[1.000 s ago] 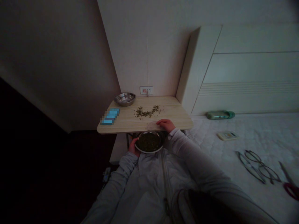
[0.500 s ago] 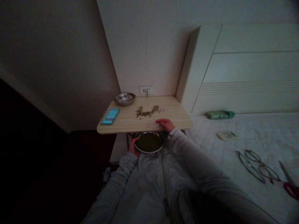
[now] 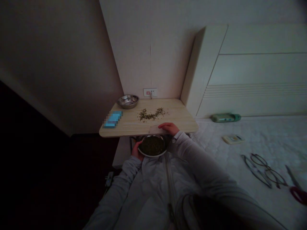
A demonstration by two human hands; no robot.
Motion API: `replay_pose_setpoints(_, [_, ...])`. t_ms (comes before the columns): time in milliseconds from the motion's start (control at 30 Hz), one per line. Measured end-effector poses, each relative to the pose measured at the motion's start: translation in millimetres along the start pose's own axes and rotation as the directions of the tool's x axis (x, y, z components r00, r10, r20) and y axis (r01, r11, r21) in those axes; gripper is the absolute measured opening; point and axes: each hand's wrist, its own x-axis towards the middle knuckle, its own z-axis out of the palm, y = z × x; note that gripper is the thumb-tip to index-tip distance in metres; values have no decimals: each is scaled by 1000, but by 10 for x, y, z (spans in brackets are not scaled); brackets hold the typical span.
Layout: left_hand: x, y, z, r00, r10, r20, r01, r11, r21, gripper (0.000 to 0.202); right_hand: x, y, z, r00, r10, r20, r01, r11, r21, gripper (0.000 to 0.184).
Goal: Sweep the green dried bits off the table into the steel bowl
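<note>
My left hand grips the left rim of a metal bowl just below the table's front edge. Dark greenish-brown grains fill much of that bowl. My right hand rests at the table's near edge, its fingers closed on a thin, pale, see-through piece lying almost flat on the wood. A few dark specks sit by this piece's left end. Beyond it, loose green-brown grains lie scattered in a curved band on the small wooden table.
An unfilled-looking metal bowl stands at the back left, with a blurred blue phone-like thing in front. On the bed to the right lie a green bottle, a pale card-like item, glasses and red-handled scissors.
My right hand and the pale piece have shifted slightly left and towards the table's near edge. The left hand and its bowl have hardly moved, and the scattered grains look the same.
</note>
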Motion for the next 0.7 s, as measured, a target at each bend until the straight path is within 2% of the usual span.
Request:
replay_pose_setpoints(233, [-8, 4, 14, 1000, 1, -7, -1, 1000, -26, 22, -5, -7, 10, 998, 1, -58, -1, 1000, 7, 23])
replay_pose_setpoints(567, [12, 9, -1, 1000, 0, 0, 0, 1000, -16, 21, -1, 1, 8, 1000, 0, 3, 0, 1000, 17, 19])
replay_pose_setpoints(700, [5, 8, 0, 1000, -8, 20, 8, 999, -31, 24, 24, 19, -19, 999, -13, -45, 15, 999, 32, 19])
